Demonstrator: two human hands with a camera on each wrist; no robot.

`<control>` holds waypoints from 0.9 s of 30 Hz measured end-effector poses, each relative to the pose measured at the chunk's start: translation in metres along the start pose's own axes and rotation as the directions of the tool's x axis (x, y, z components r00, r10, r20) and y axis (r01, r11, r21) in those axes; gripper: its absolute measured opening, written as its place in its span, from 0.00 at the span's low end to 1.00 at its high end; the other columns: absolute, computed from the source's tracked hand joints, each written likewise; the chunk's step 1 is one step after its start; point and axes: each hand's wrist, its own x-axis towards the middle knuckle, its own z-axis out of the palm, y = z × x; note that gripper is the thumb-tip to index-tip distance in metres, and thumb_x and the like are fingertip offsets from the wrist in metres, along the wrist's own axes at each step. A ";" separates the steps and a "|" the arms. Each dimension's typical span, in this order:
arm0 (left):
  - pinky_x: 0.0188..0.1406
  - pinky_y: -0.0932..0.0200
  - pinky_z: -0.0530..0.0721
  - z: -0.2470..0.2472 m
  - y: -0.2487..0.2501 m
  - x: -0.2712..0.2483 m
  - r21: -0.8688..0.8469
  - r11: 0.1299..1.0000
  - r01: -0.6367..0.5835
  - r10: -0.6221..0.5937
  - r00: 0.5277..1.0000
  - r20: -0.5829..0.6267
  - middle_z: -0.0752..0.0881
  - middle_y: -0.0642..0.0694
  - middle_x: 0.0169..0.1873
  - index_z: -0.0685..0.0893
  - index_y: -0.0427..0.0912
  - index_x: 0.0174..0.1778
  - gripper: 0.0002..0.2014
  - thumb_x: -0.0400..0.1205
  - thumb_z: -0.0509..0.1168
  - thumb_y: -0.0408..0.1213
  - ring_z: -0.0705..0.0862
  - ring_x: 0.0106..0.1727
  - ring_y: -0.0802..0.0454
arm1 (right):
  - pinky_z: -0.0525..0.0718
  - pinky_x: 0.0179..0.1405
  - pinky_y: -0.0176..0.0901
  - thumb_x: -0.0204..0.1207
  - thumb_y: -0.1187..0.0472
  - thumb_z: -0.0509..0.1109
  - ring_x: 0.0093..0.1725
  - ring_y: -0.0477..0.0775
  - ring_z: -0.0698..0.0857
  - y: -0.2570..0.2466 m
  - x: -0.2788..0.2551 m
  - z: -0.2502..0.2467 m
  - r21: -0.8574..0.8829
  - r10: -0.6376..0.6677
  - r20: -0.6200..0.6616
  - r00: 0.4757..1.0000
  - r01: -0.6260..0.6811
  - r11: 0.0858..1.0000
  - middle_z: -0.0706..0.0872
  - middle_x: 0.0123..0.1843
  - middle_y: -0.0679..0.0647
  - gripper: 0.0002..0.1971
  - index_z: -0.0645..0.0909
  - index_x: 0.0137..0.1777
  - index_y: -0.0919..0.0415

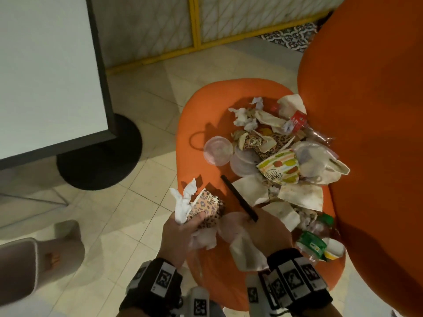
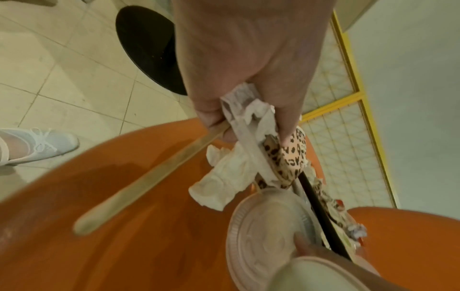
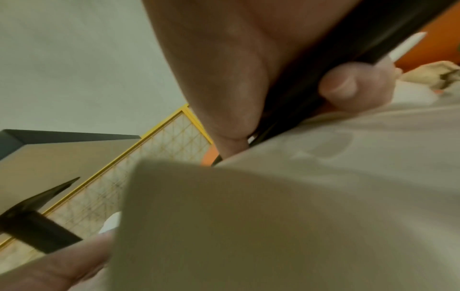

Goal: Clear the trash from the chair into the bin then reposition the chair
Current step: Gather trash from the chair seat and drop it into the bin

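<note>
An orange chair carries a heap of trash: napkins, clear lids, patterned paper cups, bottles. My left hand is at the seat's near left edge and grips a crushed leopard-print cup, white tissues and a wooden stick. My right hand, just beside it, pinches a black straw together with a clear lid and a napkin. In the right wrist view the black straw runs under my thumb. No bin is visible.
A white table on a black round base stands left of the chair. A yellow-framed lattice panel lines the back. A second orange chair back fills the right. A shoe rests on the tiled floor at lower left.
</note>
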 end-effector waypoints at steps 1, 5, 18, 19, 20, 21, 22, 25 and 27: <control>0.42 0.53 0.89 -0.010 0.002 -0.002 -0.009 0.999 -0.035 0.035 0.999 -0.011 0.90 0.43 0.46 0.85 0.39 0.53 0.12 0.74 0.73 0.35 0.90 0.47 0.46 | 0.79 0.52 0.48 0.79 0.46 0.59 0.57 0.57 0.85 -0.008 -0.001 0.001 0.008 -0.019 -0.004 1.000 0.019 1.000 0.87 0.56 0.52 0.16 0.78 0.62 0.50; 0.52 0.50 0.88 -0.066 0.008 -0.012 -0.068 0.994 -0.089 0.079 0.988 -0.134 0.90 0.40 0.45 0.84 0.39 0.51 0.10 0.75 0.72 0.34 0.89 0.46 0.46 | 0.81 0.44 0.46 0.74 0.45 0.68 0.44 0.52 0.85 -0.056 -0.013 0.016 -0.106 -0.243 -0.107 0.964 0.232 0.967 0.88 0.45 0.50 0.12 0.81 0.51 0.52; 0.43 0.51 0.85 -0.395 -0.076 -0.026 -0.456 0.886 -0.086 -0.219 0.790 -0.573 0.91 0.42 0.43 0.85 0.35 0.54 0.13 0.73 0.74 0.31 0.88 0.43 0.43 | 0.80 0.49 0.47 0.81 0.42 0.59 0.54 0.59 0.85 -0.334 -0.077 0.270 -0.135 -0.404 0.351 0.845 0.473 0.871 0.87 0.53 0.54 0.17 0.76 0.57 0.54; 0.42 0.52 0.84 -0.424 -0.087 -0.024 -0.457 0.887 -0.071 -0.237 0.779 -0.581 0.90 0.41 0.41 0.86 0.35 0.53 0.13 0.73 0.74 0.31 0.87 0.42 0.43 | 0.80 0.52 0.48 0.81 0.43 0.59 0.56 0.60 0.84 -0.358 -0.082 0.299 -0.118 -0.401 0.358 0.843 0.467 0.876 0.87 0.56 0.55 0.18 0.76 0.60 0.54; 0.40 0.52 0.85 -0.453 -0.099 -0.021 -0.451 0.891 -0.054 -0.251 0.769 -0.588 0.90 0.42 0.39 0.86 0.35 0.51 0.12 0.73 0.74 0.31 0.87 0.41 0.43 | 0.79 0.55 0.50 0.81 0.43 0.59 0.59 0.62 0.83 -0.380 -0.087 0.327 -0.106 -0.385 0.372 0.844 0.451 0.886 0.86 0.59 0.57 0.19 0.75 0.63 0.55; 0.39 0.51 0.85 -0.482 -0.110 -0.016 -0.444 0.895 -0.033 -0.267 0.759 -0.594 0.90 0.43 0.37 0.86 0.37 0.47 0.11 0.71 0.76 0.32 0.87 0.40 0.43 | 0.78 0.57 0.51 0.80 0.43 0.59 0.61 0.63 0.83 -0.401 -0.090 0.357 -0.100 -0.364 0.387 0.847 0.431 0.897 0.85 0.62 0.58 0.21 0.75 0.65 0.57; 0.40 0.48 0.86 -0.509 -0.121 -0.009 -0.425 0.905 -0.007 -0.277 0.750 -0.601 0.90 0.43 0.36 0.86 0.40 0.44 0.11 0.68 0.78 0.35 0.86 0.41 0.41 | 0.79 0.59 0.51 0.80 0.44 0.60 0.62 0.63 0.82 -0.419 -0.092 0.385 -0.093 -0.344 0.408 0.846 0.414 0.906 0.85 0.63 0.58 0.22 0.75 0.66 0.57; 0.45 0.45 0.84 -0.575 -0.152 0.015 -0.312 0.932 0.187 -0.344 0.733 -0.587 0.89 0.34 0.44 0.86 0.36 0.48 0.21 0.65 0.76 0.45 0.86 0.46 0.38 | 0.81 0.61 0.54 0.78 0.45 0.63 0.61 0.64 0.83 -0.455 -0.089 0.467 -0.090 -0.238 0.499 0.833 0.323 0.942 0.85 0.62 0.60 0.23 0.77 0.66 0.59; 0.49 0.47 0.82 -0.607 -0.171 0.034 -0.258 0.922 0.289 -0.387 0.730 -0.563 0.88 0.31 0.51 0.84 0.31 0.54 0.18 0.74 0.74 0.40 0.86 0.52 0.37 | 0.80 0.63 0.50 0.79 0.47 0.63 0.63 0.63 0.82 -0.468 -0.084 0.511 -0.177 -0.136 0.557 0.819 0.277 0.944 0.84 0.65 0.61 0.24 0.76 0.69 0.61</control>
